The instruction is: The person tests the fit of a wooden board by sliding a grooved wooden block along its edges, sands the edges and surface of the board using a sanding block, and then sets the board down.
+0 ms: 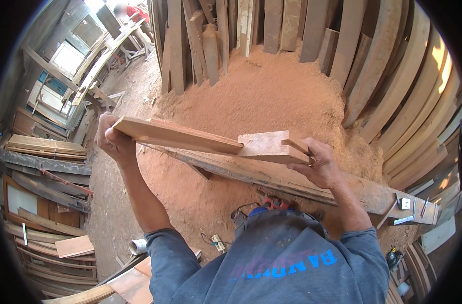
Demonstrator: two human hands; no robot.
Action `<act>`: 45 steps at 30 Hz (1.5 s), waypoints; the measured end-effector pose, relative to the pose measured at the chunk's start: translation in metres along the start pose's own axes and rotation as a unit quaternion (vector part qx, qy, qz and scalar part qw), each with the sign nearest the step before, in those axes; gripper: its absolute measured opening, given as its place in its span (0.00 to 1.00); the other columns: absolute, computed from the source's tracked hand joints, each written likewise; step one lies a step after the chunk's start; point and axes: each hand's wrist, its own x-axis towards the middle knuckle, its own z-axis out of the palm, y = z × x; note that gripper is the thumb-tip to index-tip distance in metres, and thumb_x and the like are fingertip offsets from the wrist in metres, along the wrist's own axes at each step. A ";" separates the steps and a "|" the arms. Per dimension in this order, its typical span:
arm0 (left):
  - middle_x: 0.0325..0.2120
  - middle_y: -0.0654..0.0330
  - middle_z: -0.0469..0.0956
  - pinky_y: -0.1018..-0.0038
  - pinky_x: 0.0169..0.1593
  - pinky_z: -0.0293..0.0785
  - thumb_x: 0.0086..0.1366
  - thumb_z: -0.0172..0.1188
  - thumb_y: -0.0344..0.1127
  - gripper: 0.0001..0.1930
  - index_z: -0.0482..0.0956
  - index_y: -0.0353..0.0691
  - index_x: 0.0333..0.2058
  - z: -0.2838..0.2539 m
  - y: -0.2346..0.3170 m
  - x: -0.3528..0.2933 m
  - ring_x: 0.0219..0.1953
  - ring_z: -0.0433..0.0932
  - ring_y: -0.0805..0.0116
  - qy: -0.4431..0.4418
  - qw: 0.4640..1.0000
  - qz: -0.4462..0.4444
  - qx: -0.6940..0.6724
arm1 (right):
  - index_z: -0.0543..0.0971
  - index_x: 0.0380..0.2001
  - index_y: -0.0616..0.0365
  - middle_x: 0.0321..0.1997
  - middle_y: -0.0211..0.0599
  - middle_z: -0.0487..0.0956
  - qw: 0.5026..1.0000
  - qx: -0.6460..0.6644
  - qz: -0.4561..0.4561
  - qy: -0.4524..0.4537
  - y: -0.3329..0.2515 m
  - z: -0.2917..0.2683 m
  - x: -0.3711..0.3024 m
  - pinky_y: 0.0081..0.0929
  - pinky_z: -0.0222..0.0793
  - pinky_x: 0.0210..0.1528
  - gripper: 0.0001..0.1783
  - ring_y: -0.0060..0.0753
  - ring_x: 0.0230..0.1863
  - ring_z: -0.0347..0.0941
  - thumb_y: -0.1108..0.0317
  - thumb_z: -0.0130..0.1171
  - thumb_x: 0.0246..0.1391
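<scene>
The left grip [115, 138] is pinching the left end of a long wooden board [185, 140], and over on the other side the right grip [320, 162] is pinching the slotted end of a pale wooden block [264, 143]! Board and block are meeting end to end, stretching between the two grips and sloping a little downward to the right in this view. They're hanging above the narrow wooden tabletop [363, 193], whose right end is carrying a small white box [404, 203] and a thin reddish stick [424, 207]. Orange-brown sawdust [276, 91] is blanketing the ground, with upright planks [314, 30] crowding behind it! Near the body, a pale socket strip [218, 243] is lying on the ground, while a person in red [138, 12] is showing far off at upper left.
</scene>
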 end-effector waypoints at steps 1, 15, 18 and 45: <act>0.16 0.67 0.59 0.75 0.25 0.55 0.70 0.35 0.73 0.38 0.62 0.40 0.19 0.001 0.000 0.001 0.20 0.60 0.76 -0.001 1.000 0.000 0.002 | 0.78 0.42 0.55 0.30 0.37 0.76 1.000 0.004 0.003 0.002 0.001 0.000 -0.001 0.33 0.70 0.32 0.22 0.37 0.30 0.73 0.68 0.76 0.43; 0.18 0.64 0.69 0.72 0.28 0.62 0.76 0.34 0.62 0.34 0.69 0.37 0.22 -0.012 -0.098 0.001 0.22 0.66 0.73 0.033 0.993 -0.078 0.080 | 0.77 0.48 0.56 0.40 0.41 0.81 0.981 -0.028 0.187 0.051 0.149 0.019 -0.028 0.35 0.74 0.45 0.24 0.41 0.41 0.78 0.72 0.73 0.46; 0.19 0.64 0.69 0.71 0.29 0.63 0.76 0.33 0.61 0.34 0.69 0.37 0.23 -0.021 -0.115 -0.002 0.23 0.67 0.72 0.012 0.991 -0.118 0.063 | 0.76 0.50 0.56 0.44 0.39 0.81 0.980 0.039 0.180 0.079 0.173 0.024 -0.011 0.34 0.75 0.48 0.26 0.38 0.44 0.78 0.74 0.73 0.47; 0.47 0.52 0.67 0.62 0.53 0.71 0.76 0.33 0.61 0.30 0.64 0.36 0.52 -0.149 -0.189 -0.097 0.48 0.70 0.59 0.113 0.936 -0.325 0.070 | 0.69 0.59 0.57 0.58 0.40 0.77 0.939 0.159 0.281 -0.118 0.204 0.176 0.073 0.39 0.73 0.61 0.33 0.39 0.62 0.71 0.73 0.70 0.50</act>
